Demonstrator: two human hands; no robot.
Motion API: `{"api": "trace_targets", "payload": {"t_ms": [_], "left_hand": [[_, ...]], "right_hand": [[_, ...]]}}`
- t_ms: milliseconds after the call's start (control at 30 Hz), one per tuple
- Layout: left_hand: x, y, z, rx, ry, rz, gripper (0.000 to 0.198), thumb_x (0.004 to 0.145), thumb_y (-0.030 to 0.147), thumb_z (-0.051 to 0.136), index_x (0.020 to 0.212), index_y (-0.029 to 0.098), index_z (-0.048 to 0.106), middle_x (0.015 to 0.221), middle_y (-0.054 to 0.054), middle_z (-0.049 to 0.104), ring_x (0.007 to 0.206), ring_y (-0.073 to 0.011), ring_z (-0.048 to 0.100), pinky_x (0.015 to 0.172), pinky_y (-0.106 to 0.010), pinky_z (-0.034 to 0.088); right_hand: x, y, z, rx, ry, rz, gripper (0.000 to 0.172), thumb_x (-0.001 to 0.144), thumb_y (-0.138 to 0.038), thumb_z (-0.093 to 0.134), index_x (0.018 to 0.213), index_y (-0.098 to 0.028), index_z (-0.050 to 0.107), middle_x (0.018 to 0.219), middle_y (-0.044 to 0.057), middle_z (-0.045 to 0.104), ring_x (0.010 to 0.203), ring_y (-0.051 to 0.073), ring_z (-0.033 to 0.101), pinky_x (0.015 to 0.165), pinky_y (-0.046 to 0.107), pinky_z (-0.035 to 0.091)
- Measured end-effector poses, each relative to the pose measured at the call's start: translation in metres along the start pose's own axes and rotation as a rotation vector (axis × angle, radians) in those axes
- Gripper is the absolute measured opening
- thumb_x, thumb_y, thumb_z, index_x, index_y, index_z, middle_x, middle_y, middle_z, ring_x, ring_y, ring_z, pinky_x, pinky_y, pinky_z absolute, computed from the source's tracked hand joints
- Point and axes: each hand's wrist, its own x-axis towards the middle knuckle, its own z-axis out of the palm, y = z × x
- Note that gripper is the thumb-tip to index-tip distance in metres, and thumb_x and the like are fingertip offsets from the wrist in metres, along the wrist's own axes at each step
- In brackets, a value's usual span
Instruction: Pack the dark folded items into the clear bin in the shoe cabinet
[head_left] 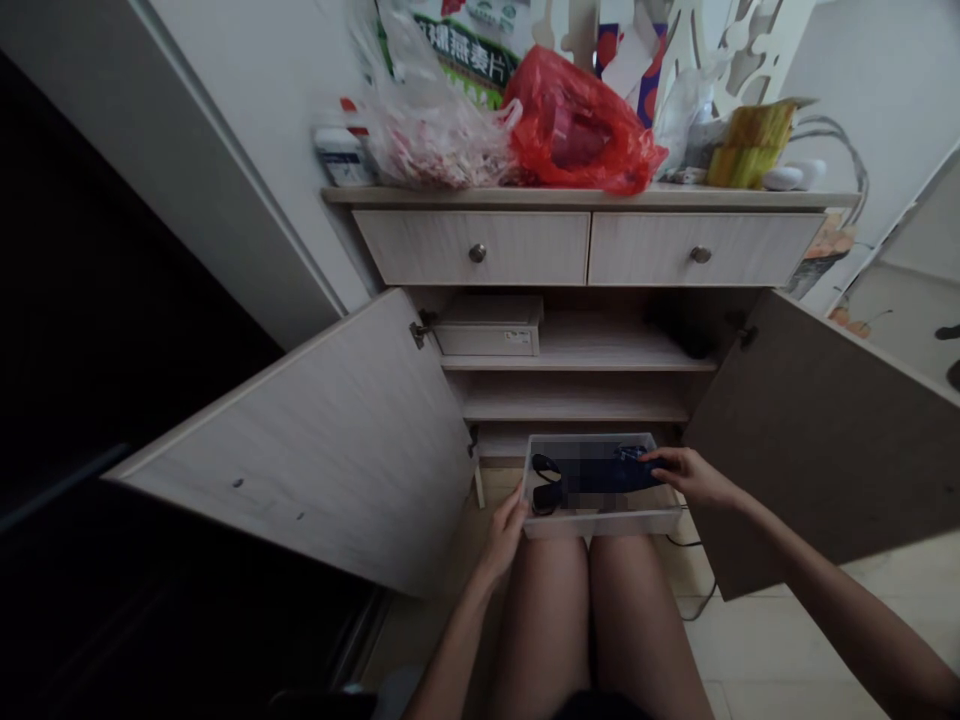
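A translucent plastic bin rests over my thighs in front of the cabinet. My left hand grips its left wall, fingers out of sight behind the side. At the bin's right end, my right hand pinches the edge of a dark blue, flat item lying inside; blurring hides its exact kind. A black object with a loop sits in the left part of the bin, beside the blue item.
Cabinet doors stand open at left and right. A pale box and something dark occupy the upper shelf. Above the drawers, a red plastic bag and other packages crowd the top. A cable lies on the floor.
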Motion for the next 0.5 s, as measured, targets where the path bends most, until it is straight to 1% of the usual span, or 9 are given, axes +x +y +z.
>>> {"api": "trace_targets", "payload": {"t_ms": [67, 167, 233, 300, 400, 500], "left_hand": [[0.000, -0.001, -0.002, 0.020, -0.011, 0.004, 0.075, 0.075, 0.069, 0.067, 0.127, 0.015, 0.072, 0.138, -0.015, 0.068, 0.139, -0.0350, 0.054, 0.121, -0.049, 0.037], [-0.001, -0.004, -0.005, 0.049, -0.052, -0.026, 0.085, 0.077, 0.071, 0.063, 0.136, 0.011, 0.066, 0.129, -0.018, 0.072, 0.126, -0.0370, 0.064, 0.114, -0.051, 0.043], [-0.001, -0.007, -0.007, 0.059, -0.064, -0.044, 0.091, 0.078, 0.073, 0.060, 0.142, 0.009, 0.061, 0.121, -0.018, 0.075, 0.115, -0.0362, 0.069, 0.110, -0.050, 0.047], [-0.001, -0.010, -0.008, 0.074, -0.056, -0.044, 0.093, 0.077, 0.074, 0.060, 0.142, 0.008, 0.061, 0.115, -0.017, 0.077, 0.110, -0.0347, 0.071, 0.108, -0.048, 0.049], [0.000, -0.012, -0.009, 0.093, -0.041, -0.026, 0.088, 0.076, 0.073, 0.062, 0.136, 0.009, 0.066, 0.110, -0.016, 0.079, 0.108, -0.0329, 0.071, 0.106, -0.046, 0.050], [0.001, -0.012, -0.009, 0.082, -0.046, -0.035, 0.079, 0.077, 0.070, 0.063, 0.131, 0.013, 0.070, 0.107, -0.013, 0.080, 0.103, -0.0305, 0.072, 0.102, -0.044, 0.052]], "right_hand": [[-0.001, -0.002, 0.004, -0.112, -0.001, -0.040, 0.039, 0.088, -0.046, 0.067, 0.115, -0.020, 0.077, 0.096, 0.007, 0.077, 0.085, 0.023, 0.071, 0.079, 0.033, 0.057], [0.000, -0.005, 0.006, -0.320, -0.003, -0.095, 0.030, 0.089, -0.030, 0.066, 0.116, -0.023, 0.077, 0.100, 0.008, 0.077, 0.094, 0.025, 0.071, 0.089, 0.036, 0.054], [0.004, -0.006, 0.008, -0.449, -0.034, -0.069, 0.029, 0.087, -0.022, 0.068, 0.114, -0.023, 0.077, 0.098, 0.008, 0.077, 0.095, 0.025, 0.071, 0.092, 0.037, 0.052], [0.007, -0.009, 0.011, -0.560, -0.074, -0.011, 0.028, 0.084, -0.019, 0.071, 0.111, -0.023, 0.077, 0.097, 0.008, 0.076, 0.095, 0.025, 0.070, 0.092, 0.037, 0.050], [0.012, -0.017, 0.019, -0.696, -0.152, 0.037, 0.030, 0.081, -0.015, 0.073, 0.109, -0.024, 0.077, 0.103, 0.008, 0.076, 0.103, 0.026, 0.069, 0.094, 0.037, 0.047], [0.018, -0.027, 0.024, -0.827, -0.205, 0.017, 0.028, 0.078, -0.013, 0.076, 0.105, -0.023, 0.078, 0.107, 0.011, 0.074, 0.112, 0.030, 0.064, 0.094, 0.038, 0.045]]}}
